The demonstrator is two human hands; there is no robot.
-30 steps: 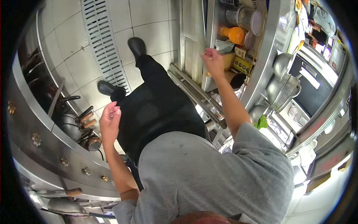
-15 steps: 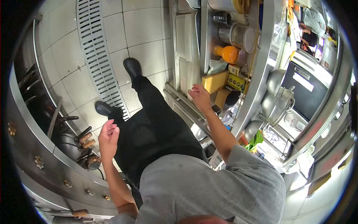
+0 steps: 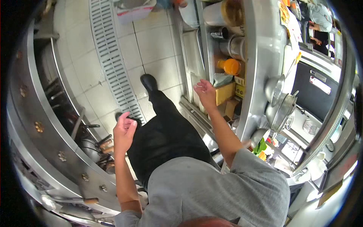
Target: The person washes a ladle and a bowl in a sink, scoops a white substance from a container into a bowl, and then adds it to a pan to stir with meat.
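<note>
Your left hand [image 3: 124, 132] and right hand [image 3: 206, 95] are loosely spread, empty; bowls [image 3: 278, 113] line the bench's [image 3: 261, 56] far edge, probably for reach.

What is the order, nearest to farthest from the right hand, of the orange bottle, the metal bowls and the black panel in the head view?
From the right hand:
1. Orange bottle, upper right.
2. Metal bowls, further right.
3. Black panel, right of the bowls.

The shirt [image 3: 211, 189] is plain grey, the trousers [image 3: 170, 132] and shoe [image 3: 148, 82] black. Dark lines grid the pale floor tiles [image 3: 160, 41]; dark slots stripe the grey grate [image 3: 109, 45]. The bottle [image 3: 231, 66] is orange, the carton [image 3: 225, 93] tan, the leaf [image 3: 260, 146] bright green.
</note>
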